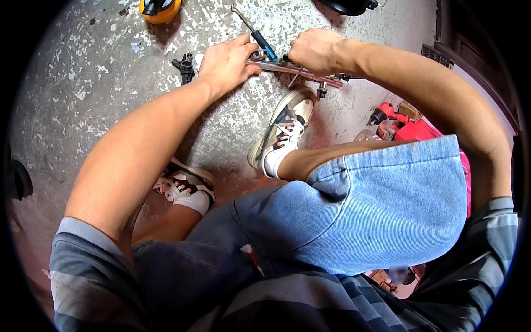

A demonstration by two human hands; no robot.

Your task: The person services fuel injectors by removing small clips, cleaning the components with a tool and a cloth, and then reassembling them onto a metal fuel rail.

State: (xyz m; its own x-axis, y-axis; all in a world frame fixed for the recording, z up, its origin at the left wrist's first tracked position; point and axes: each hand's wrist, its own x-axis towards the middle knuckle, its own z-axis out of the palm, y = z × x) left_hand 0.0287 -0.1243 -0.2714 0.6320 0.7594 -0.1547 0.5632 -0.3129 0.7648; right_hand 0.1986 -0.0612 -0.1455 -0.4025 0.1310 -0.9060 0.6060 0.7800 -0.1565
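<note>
A shiny metal rail (282, 67) with small fittings lies low over the floor ahead of my feet. My left hand (225, 65) is closed around its left end, thumb on the near side and fingers over the top. My right hand (316, 51) makes a fist above the rail's right part; a bit of black shows at its fingers, but what it grips is hidden. A fitting (322, 91) sticks out from the rail toward my shoe. Between my hands, just beyond the rail, lies a blue-and-black-handled hook tool (264, 45). Left of my left hand sits a black plastic connector piece (185, 68).
My right shoe (285, 130) stands close to the rail. On the right are a red power drill (387, 114) and a red bag (416, 131). A yellow-and-black object (160, 10) and a black one (347, 5) stand at the far edge of the paint-flecked floor (110, 83).
</note>
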